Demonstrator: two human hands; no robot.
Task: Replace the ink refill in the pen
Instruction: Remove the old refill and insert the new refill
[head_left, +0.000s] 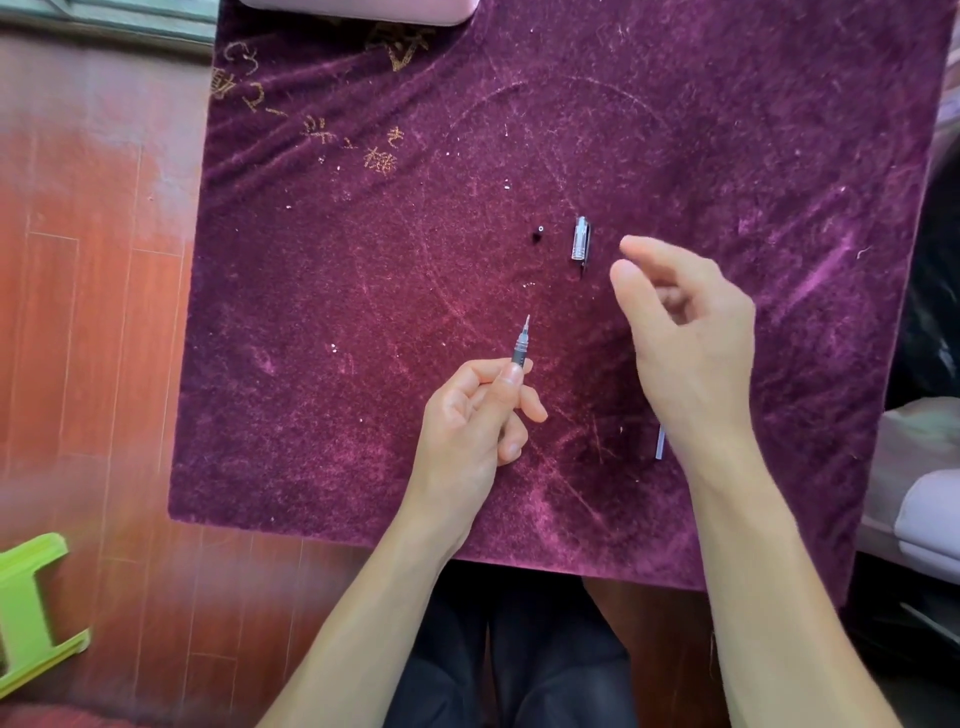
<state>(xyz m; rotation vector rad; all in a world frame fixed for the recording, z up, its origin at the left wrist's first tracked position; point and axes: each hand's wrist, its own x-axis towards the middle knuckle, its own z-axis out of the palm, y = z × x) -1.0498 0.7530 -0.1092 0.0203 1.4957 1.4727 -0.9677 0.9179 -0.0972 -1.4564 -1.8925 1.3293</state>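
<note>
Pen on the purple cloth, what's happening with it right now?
The left hand holds the pen, tip pointing away from the person. The right hand hangs empty above the purple cloth, fingers loosely curled. The clear cap lies beside that hand, two tiny dark bits further left, and a pale tube shows by the right wrist.

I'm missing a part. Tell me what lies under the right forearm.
A pale, thin tube pokes out from under the right wrist on the purple cloth; only its end shows. The rest is covered, so I cannot tell what it is.
</note>
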